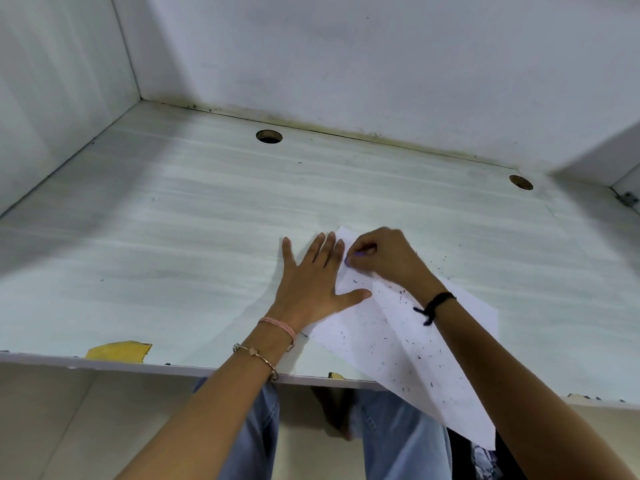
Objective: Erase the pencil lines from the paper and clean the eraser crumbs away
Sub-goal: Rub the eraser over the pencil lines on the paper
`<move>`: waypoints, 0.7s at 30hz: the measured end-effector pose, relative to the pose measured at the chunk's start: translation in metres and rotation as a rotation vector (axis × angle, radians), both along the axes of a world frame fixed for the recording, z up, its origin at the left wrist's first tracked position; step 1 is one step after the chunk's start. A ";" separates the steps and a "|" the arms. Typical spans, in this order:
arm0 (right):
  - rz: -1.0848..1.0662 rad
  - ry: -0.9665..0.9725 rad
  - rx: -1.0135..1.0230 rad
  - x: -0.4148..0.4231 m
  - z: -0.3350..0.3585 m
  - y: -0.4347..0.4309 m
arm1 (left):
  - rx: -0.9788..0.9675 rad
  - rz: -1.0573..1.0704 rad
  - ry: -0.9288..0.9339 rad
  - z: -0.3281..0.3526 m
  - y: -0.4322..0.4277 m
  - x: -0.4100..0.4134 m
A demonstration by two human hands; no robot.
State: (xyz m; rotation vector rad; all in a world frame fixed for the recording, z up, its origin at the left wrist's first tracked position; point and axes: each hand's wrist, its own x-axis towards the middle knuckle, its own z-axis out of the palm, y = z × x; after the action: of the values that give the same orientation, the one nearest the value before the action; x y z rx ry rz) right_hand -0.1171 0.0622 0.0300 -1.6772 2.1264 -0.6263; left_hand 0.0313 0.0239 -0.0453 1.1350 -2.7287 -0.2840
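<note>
Left hand point(317, 282) flattens paper point(408, 341); right hand point(381, 256) pinches eraser point(348, 259).

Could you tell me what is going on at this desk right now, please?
A person is erasing on a sheet of paper that lies on a pale desk and hangs over its front edge. The left hand lies flat at the paper's left edge, while the right hand pinches a small purple eraser at the far corner. Dark eraser crumbs are scattered over the sheet, not yet cleaned away.

Matt white paper point(398, 327) — pale, worn wood-grain laminate desk point(173, 220)
</note>
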 end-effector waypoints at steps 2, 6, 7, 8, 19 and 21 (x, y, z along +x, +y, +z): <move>0.073 -0.015 0.046 0.006 -0.001 0.007 | -0.001 0.000 0.001 0.000 0.000 0.000; -0.144 -0.029 -0.068 -0.023 0.000 -0.009 | 0.016 0.001 -0.025 0.003 0.000 0.000; -0.175 -0.029 -0.076 -0.025 0.000 -0.012 | 0.011 0.003 -0.022 0.003 0.000 0.000; -0.169 -0.027 -0.068 -0.022 0.000 -0.012 | 0.007 0.003 -0.019 0.002 -0.001 0.000; -0.195 -0.115 -0.055 -0.027 0.003 -0.014 | 0.009 0.002 -0.012 0.001 -0.001 0.000; -0.130 -0.167 0.005 -0.018 0.006 -0.007 | 0.005 0.001 -0.006 0.000 -0.002 -0.001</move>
State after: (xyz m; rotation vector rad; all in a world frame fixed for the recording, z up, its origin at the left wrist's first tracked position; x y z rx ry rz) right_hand -0.1348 0.0550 0.0357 -1.4379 2.1260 -0.7702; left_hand 0.0306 0.0222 -0.0454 1.1408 -2.7339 -0.2877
